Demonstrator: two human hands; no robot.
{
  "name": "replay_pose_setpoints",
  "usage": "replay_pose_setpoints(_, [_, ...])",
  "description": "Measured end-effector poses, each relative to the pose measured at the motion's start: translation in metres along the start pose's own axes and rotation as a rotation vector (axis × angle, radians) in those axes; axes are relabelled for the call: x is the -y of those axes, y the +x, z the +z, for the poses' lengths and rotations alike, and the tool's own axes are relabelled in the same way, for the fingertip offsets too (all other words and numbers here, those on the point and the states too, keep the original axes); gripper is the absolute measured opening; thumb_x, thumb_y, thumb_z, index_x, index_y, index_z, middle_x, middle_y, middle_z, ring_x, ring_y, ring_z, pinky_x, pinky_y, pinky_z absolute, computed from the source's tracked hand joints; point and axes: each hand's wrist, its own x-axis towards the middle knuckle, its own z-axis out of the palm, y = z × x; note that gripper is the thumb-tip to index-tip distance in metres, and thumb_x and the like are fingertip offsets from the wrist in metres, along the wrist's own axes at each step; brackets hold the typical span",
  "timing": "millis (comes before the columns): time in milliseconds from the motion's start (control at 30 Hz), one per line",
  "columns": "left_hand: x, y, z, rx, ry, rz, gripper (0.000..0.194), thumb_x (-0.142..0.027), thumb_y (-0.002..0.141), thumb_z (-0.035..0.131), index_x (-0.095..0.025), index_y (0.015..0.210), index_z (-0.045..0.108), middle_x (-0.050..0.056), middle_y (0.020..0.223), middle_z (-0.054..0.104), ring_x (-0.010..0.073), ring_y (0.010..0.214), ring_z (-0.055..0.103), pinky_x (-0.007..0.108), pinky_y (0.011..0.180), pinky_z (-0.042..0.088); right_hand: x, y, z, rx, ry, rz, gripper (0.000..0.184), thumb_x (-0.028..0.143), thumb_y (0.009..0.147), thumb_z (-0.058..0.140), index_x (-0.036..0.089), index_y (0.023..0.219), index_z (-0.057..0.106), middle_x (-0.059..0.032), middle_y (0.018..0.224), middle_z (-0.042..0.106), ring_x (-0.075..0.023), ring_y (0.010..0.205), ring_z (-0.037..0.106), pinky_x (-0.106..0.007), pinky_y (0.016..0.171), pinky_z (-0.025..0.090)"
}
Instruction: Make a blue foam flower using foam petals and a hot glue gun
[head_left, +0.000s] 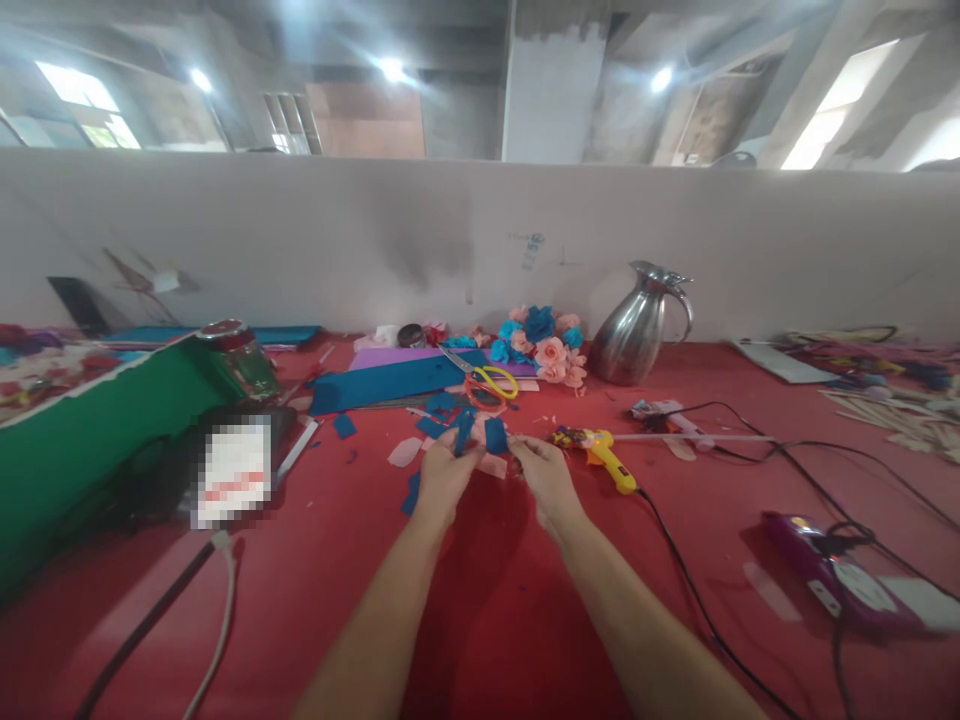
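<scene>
Head view, left fingers (463, 452) pinching blue paper (464, 430), right fingers (523, 450) at a blue piece (496, 436), grip too small to tell.

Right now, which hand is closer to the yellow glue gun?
Right. The right hand is just left of the glue gun, near its nozzle end; the left hand is farther left, beyond the right hand.

3 lights (392, 70), grey pillar (555, 95)
</scene>
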Motion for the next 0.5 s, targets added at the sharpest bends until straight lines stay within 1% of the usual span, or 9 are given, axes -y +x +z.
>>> replay_pose_setpoints(67, [0.001,0.001,0.0,-0.047,0.012,0.025,0.028,-0.025,0.056,0.074,-0.017,0.083,0.072,0.004,0.076,0.072,0.0188,0.072,0.063,0.026,0.065,0.044,-0.003,0.003,-0.002,-0.055,-0.047,-0.089,0.027,0.04,0.071,0.057,0.016,0.071,0.07,-0.0019,0.066,0.067,-0.0177,0.066,0.059,-0.027,0.064,0.043])
replay_pose_setpoints(133, [-0.001,0.0,0.001,-0.036,-0.009,0.027,0.024,-0.028,0.057,0.074,-0.016,0.078,0.073,0.004,0.069,0.07,0.0184,0.068,0.062,0.027,0.064,0.044,-0.006,0.003,-0.004,-0.058,-0.146,-0.161,0.029,0.041,0.075,0.054,0.016,0.076,0.07,-0.0043,0.074,0.07,-0.0192,0.071,0.06,-0.028,0.069,0.044])
replay_pose_setpoints(267, [-0.009,-0.006,0.004,0.075,-0.081,0.032,0.026,-0.033,0.058,0.075,-0.014,0.075,0.074,0.003,0.062,0.067,0.0153,0.062,0.057,0.025,0.06,0.042,-0.004,-0.003,-0.004,-0.022,-0.366,-0.26,0.03,0.038,0.081,0.05,0.017,0.083,0.071,-0.0067,0.081,0.071,-0.0193,0.071,0.06,-0.029,0.069,0.044])
replay_pose_setpoints(400, [-0.012,-0.008,0.005,0.088,-0.067,0.033,0.027,-0.035,0.058,0.076,-0.015,0.077,0.074,0.002,0.06,0.065,0.0141,0.059,0.056,0.024,0.057,0.041,0.004,-0.013,-0.002,-0.007,-0.566,-0.389,0.028,0.033,0.086,0.048,0.019,0.088,0.071,-0.0068,0.086,0.069,-0.0179,0.072,0.059,-0.027,0.066,0.043])
replay_pose_setpoints(500, [-0.012,-0.008,0.004,0.096,-0.055,0.037,0.027,-0.037,0.058,0.075,-0.016,0.075,0.073,0.001,0.057,0.063,0.015,0.059,0.056,0.025,0.056,0.042,0.008,-0.018,-0.001,-0.009,-0.667,-0.465,0.026,0.027,0.087,0.047,0.021,0.091,0.071,-0.0062,0.09,0.068,-0.0181,0.079,0.059,-0.026,0.068,0.043])
